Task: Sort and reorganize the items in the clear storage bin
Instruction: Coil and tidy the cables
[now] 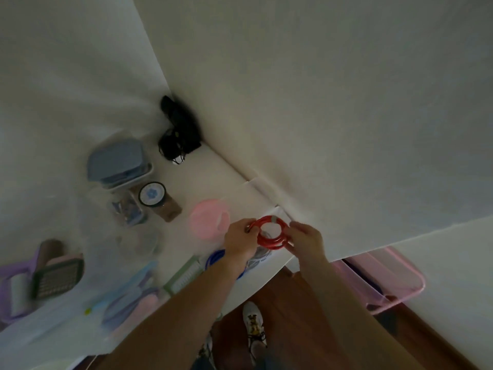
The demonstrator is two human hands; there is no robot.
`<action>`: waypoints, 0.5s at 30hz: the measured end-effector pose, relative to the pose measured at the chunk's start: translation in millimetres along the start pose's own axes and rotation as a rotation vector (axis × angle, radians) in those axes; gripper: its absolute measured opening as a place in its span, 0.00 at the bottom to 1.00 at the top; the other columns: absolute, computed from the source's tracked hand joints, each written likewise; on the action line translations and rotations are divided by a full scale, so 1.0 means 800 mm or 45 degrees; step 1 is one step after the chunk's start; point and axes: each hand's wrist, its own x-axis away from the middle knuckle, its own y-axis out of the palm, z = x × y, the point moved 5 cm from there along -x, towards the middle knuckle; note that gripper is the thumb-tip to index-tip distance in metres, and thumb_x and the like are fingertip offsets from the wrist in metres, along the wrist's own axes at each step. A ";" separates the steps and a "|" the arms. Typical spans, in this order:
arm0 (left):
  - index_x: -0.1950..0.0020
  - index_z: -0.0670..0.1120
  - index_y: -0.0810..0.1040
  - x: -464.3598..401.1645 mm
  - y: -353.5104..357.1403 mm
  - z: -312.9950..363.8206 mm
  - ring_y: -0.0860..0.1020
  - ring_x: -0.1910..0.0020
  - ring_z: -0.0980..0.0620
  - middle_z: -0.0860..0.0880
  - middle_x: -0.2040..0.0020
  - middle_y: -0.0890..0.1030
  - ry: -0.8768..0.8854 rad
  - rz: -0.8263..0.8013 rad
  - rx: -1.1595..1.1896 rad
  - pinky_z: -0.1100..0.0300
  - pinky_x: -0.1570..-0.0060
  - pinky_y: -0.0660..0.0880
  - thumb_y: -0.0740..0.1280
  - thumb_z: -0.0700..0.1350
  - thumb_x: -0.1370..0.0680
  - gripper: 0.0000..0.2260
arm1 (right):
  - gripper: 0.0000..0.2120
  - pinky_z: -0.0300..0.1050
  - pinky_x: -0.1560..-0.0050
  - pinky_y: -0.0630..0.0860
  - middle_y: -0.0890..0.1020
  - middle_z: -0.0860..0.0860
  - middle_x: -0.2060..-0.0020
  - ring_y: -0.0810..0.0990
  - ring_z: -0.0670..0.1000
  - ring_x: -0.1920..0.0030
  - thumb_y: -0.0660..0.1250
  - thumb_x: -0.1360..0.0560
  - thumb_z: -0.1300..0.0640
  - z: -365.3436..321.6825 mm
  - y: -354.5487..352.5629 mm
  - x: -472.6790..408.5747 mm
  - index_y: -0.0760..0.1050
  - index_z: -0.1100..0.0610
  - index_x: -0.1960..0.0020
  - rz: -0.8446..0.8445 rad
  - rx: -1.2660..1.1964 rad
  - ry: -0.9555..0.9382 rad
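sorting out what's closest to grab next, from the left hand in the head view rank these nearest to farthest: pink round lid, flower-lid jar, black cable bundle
From the left hand, which grips the red cable coil:
1. Pink round lid, just left of the hand.
2. Flower-lid jar, farther left and back.
3. Black cable bundle, far back in the corner.

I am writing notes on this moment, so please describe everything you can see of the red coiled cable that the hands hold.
The red cable is wound into a flat round coil of several loops, with a pale band around its top. It looks like smooth plastic-coated cord. It is held above the edge of the white table, just right of the pink lid. The left hand grips its left side and the right hand pinches its right side.
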 end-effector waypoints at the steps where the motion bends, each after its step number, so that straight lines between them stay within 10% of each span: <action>1: 0.47 0.45 0.82 -0.001 0.006 -0.004 0.83 0.51 0.50 0.46 0.49 0.85 0.014 0.053 -0.027 0.52 0.41 0.79 0.66 0.41 0.20 0.06 | 0.09 0.48 0.48 0.80 0.85 0.54 0.52 0.83 0.52 0.53 0.71 0.27 0.64 -0.001 -0.004 -0.002 0.82 0.57 0.48 0.068 0.256 -0.137; 7: 0.52 0.42 0.76 0.012 0.022 -0.017 0.80 0.62 0.53 0.55 0.61 0.78 0.160 0.269 -0.206 0.70 0.63 0.75 0.72 0.48 0.23 0.10 | 0.07 0.38 0.56 0.77 0.86 0.51 0.55 0.82 0.48 0.60 0.71 0.26 0.63 -0.017 0.001 -0.021 0.85 0.56 0.50 0.308 0.929 -0.647; 10: 0.55 0.43 0.78 0.014 0.022 -0.021 0.78 0.61 0.50 0.50 0.60 0.80 0.406 0.307 -0.402 0.56 0.59 0.78 0.70 0.50 0.21 0.10 | 0.06 0.32 0.62 0.69 0.85 0.50 0.59 0.79 0.46 0.64 0.69 0.25 0.63 -0.021 0.012 -0.025 0.84 0.55 0.53 0.364 1.061 -0.678; 15: 0.44 0.51 0.77 0.016 0.024 -0.029 0.73 0.51 0.53 0.51 0.49 0.73 0.567 0.140 -0.635 0.62 0.54 0.77 0.68 0.52 0.22 0.10 | 0.08 0.36 0.62 0.74 0.81 0.53 0.53 0.78 0.49 0.60 0.65 0.22 0.62 -0.003 0.025 -0.019 0.82 0.55 0.53 0.251 1.348 -0.720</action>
